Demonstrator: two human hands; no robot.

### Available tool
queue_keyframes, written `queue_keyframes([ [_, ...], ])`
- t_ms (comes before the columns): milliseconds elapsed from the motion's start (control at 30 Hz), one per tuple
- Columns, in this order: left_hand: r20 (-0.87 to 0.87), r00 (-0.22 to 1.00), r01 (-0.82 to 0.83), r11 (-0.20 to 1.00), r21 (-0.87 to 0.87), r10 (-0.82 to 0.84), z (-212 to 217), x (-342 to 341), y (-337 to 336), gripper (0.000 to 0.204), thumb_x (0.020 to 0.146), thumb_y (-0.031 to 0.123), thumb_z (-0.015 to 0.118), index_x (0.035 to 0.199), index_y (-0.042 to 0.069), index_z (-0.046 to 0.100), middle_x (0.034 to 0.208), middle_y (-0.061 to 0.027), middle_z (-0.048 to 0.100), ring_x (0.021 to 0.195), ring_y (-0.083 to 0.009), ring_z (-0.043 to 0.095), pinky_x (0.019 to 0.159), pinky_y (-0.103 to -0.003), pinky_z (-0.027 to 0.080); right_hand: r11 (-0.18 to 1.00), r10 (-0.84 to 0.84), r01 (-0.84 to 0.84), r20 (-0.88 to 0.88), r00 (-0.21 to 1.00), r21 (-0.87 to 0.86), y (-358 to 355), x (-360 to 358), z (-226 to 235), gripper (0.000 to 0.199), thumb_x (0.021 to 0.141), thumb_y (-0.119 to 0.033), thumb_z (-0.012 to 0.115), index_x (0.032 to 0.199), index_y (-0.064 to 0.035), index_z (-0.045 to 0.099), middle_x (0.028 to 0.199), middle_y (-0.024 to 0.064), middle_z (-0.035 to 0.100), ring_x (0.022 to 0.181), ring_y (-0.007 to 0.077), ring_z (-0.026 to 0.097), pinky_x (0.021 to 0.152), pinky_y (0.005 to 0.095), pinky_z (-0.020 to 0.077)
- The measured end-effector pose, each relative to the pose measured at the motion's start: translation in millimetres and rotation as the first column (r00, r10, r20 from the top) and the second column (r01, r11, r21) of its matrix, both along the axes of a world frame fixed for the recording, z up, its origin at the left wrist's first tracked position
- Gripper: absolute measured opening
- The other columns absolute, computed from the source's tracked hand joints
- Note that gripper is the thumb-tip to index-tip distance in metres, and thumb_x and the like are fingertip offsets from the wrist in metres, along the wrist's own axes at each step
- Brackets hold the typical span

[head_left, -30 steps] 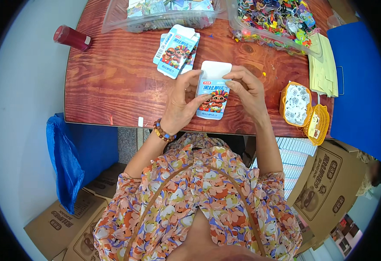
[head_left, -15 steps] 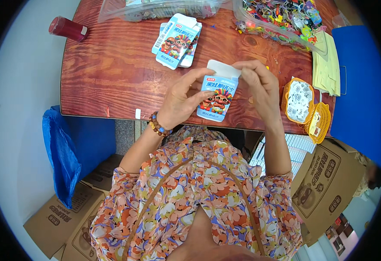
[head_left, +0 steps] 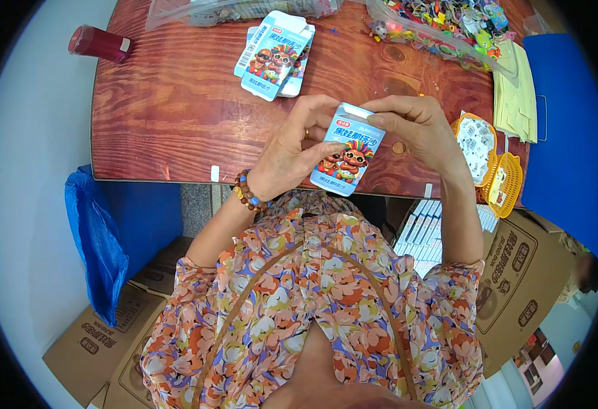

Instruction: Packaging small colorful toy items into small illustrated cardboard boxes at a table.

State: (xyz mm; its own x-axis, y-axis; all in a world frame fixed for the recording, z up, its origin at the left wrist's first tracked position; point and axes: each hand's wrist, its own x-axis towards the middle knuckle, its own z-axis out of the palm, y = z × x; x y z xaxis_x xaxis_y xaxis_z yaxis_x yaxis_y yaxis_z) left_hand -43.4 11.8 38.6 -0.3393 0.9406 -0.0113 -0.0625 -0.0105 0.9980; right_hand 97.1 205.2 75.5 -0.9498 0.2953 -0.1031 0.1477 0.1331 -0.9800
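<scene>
My left hand (head_left: 291,151) is closed around a small light-blue cardboard box (head_left: 338,178) with cartoon figures on its front. Its thumb lies across the front, and its other fingers are partly hidden behind. At the top right corner, my right hand (head_left: 418,129) pinches the box's white top flap (head_left: 355,111), which is folded down toward the opening. The box is tilted slightly over the table's near edge. Beyond my left hand lies a small pile of matching boxes (head_left: 272,65) on the red-brown wooden table (head_left: 176,116).
A clear bin of colourful trinkets (head_left: 442,34) stands far right, another clear bin (head_left: 231,12) far left of it. Yellow paper sheets (head_left: 515,95), an orange basket of small packets (head_left: 475,150) and a red jar (head_left: 101,43) flank the table. Cartons (head_left: 94,344) sit below.
The white top flap, upright before, is now folded down over the box's top. My right hand has shifted slightly right, still pinching there. My left hand keeps its hold.
</scene>
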Motion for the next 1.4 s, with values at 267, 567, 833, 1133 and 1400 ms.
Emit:
queue_keyframes([
  [267,-0.025,1.0,0.009,0.993,-0.118,-0.012,3,-2,3,0.063,0.088,0.008,0.072,0.14,0.008,0.036,0.106,-0.0123,0.063,0.092,-0.0173,0.067,0.077,-0.031,0.055,0.911,0.01,-0.051,0.1,0.995,0.41,-7,0,11,0.022,0.09,-0.006,0.068,0.111,-0.0005,0.072,0.088,0.0078,0.075,0.077,0.0124,0.069,0.068,0.027,0.0547],
  [567,0.04,0.998,-0.034,0.991,-0.127,0.04,-3,0,4,0.068,0.085,0.005,0.073,0.144,0.008,0.038,0.101,-0.0116,0.065,0.092,-0.017,0.068,0.078,-0.03,0.056,0.741,0.102,-0.079,0.005,0.995,0.667,-18,3,13,0.024,0.088,-0.004,0.067,0.111,0.0012,0.069,0.103,0.0154,0.073,0.093,0.0293,0.072,0.077,0.0348,0.0573],
  [833,-0.016,0.999,-0.052,0.999,-0.016,0.052,-3,6,10,0.058,0.088,0.003,0.07,0.141,0.007,0.046,0.108,-0.0091,0.066,0.09,-0.0136,0.067,0.079,-0.028,0.056,0.476,0.015,0.093,-0.114,0.993,0.875,-42,16,-7,0.031,0.088,-0.002,0.068,0.118,-0.0002,0.067,0.118,0.0146,0.069,0.103,0.0284,0.07,0.087,0.0318,0.0565],
  [1133,0.025,0.999,-0.035,0.998,-0.057,0.037,-15,9,10,0.05,0.088,0.003,0.07,0.135,0.007,0.055,0.113,-0.0095,0.066,0.092,-0.0153,0.067,0.08,-0.029,0.056,0.857,-0.084,0.173,-0.201,0.976,0.485,-24,31,-31,0.028,0.089,0.002,0.067,0.117,0.0009,0.069,0.117,0.013,0.07,0.108,0.0186,0.066,0.091,0.0303,0.0535],
  [1400,0.025,1.0,0.006,0.995,-0.098,-0.004,-14,4,16,0.04,0.088,0.0,0.069,0.126,0.004,0.06,0.106,-0.0073,0.068,0.089,-0.0107,0.067,0.076,-0.026,0.056,0.981,-0.195,0.196,-0.071,0.978,0.001,-16,21,-17,0.031,0.089,-0.001,0.068,0.119,-0.0008,0.068,0.116,0.0093,0.07,0.104,0.0154,0.066,0.09,0.0275,0.0524],
])
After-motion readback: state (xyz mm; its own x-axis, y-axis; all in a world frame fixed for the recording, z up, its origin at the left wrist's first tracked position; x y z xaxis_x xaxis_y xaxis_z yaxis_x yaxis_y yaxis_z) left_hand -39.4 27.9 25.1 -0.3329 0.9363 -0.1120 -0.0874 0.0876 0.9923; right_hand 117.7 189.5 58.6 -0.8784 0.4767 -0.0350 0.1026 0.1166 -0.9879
